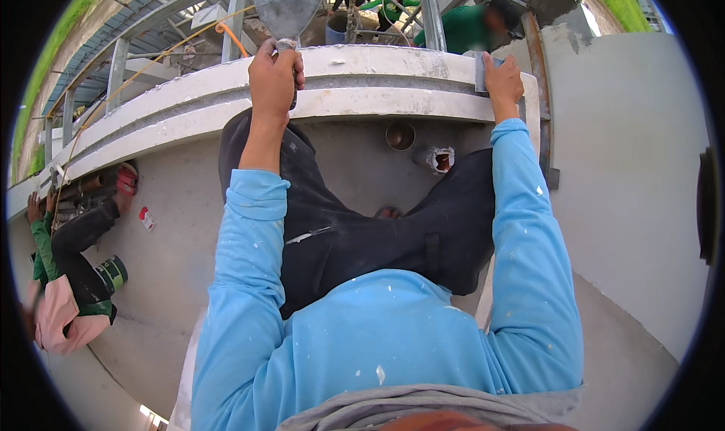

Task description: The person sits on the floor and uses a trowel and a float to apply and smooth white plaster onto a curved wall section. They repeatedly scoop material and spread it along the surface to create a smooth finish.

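Observation:
My left hand (272, 82) is wrapped round the handle of a wide grey putty knife (289, 6), its broad blade pointing up and away past the ledge. Beneath that hand runs a white grooved ledge (377, 102), crossing in front of my knees. At the ledge's right end, my right hand (504, 85) is closed on a smaller flat scraper (479, 71). Its grey blade lies against the ledge's face; most of the handle is hidden by my fingers.
Below the ledge are a round metal bowl (400, 135) and a white-smeared container (439, 159). Metal posts (433, 15) rise beyond. A co-worker in green (462, 29) is across the ledge; another (72, 280) sits at the left beside a green bucket (112, 274). A grey wall (627, 144) stands right.

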A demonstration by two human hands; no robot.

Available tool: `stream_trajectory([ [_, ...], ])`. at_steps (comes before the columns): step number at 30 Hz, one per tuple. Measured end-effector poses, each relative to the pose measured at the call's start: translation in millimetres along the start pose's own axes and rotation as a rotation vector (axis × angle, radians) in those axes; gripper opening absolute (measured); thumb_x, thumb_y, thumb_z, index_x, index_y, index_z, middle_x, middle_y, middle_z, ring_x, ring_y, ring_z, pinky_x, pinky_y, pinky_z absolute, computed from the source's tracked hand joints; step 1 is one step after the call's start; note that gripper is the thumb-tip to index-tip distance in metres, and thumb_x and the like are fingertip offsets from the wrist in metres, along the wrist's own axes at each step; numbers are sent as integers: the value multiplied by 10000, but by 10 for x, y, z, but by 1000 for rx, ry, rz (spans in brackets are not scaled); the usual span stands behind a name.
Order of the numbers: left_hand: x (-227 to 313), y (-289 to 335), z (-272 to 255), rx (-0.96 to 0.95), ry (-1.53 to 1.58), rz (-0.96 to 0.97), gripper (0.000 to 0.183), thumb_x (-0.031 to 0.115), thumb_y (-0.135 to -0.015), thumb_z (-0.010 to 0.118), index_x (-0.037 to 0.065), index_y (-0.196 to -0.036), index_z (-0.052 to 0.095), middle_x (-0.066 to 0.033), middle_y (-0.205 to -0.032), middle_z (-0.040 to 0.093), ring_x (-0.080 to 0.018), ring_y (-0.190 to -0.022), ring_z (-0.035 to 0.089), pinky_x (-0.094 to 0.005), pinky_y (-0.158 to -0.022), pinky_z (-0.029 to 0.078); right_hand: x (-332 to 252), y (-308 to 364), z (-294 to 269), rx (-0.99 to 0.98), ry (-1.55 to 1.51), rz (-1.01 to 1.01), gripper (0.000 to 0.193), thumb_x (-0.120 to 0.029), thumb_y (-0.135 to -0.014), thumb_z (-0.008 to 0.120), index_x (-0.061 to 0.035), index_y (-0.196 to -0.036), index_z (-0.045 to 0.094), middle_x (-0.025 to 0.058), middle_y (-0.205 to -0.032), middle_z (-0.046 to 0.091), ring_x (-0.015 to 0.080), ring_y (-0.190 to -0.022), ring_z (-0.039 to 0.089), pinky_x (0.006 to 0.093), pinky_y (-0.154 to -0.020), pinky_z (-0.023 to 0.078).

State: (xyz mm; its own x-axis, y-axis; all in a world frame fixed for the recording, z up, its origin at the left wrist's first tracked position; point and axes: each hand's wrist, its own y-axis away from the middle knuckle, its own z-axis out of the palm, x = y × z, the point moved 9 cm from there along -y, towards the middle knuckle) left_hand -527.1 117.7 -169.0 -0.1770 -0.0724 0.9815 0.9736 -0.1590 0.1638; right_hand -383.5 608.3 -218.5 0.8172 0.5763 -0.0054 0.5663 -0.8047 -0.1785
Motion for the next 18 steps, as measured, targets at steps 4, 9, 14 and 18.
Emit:
stream_trajectory([
  [4, 58, 56, -79, 6, 25, -15, 158, 99, -881, 558, 4, -1002, 593, -23, -688, 565, -103, -537, 534, -260, -500, 445, -253, 71, 104, -68, -43, -83, 734, -725, -909, 550, -110, -1309, 576, 220, -1160, 672, 409, -1030, 702, 512, -839, 566],
  [9, 20, 38, -87, -22, 52, -45, 166, 100, -884, 554, -3, -1009, 591, -27, -694, 570, -103, -541, 537, -262, -499, 448, -327, 31, -14, 30, -17, -97, 689, -694, -919, 566, -118, -1297, 586, 216, -1144, 671, 407, -1038, 696, 502, -840, 565],
  [14, -39, -16, -85, -52, 56, -75, 180, 105, -885, 557, -6, -1023, 584, -29, -694, 570, -103, -542, 533, -257, -498, 446, -418, 17, -44, 64, -13, -182, 686, -690, -913, 582, -114, -1286, 595, 198, -1135, 673, 388, -1031, 699, 491, -839, 566],
  [18, -88, -21, -42, -64, 83, -114, 200, 114, -891, 554, -5, -1048, 588, -24, -702, 571, -96, -544, 533, -248, -506, 444, -389, 82, -42, 57, -7, -62, 671, -695, -911, 581, -111, -1241, 600, 191, -1111, 672, 391, -1008, 703, 493, -816, 570],
])
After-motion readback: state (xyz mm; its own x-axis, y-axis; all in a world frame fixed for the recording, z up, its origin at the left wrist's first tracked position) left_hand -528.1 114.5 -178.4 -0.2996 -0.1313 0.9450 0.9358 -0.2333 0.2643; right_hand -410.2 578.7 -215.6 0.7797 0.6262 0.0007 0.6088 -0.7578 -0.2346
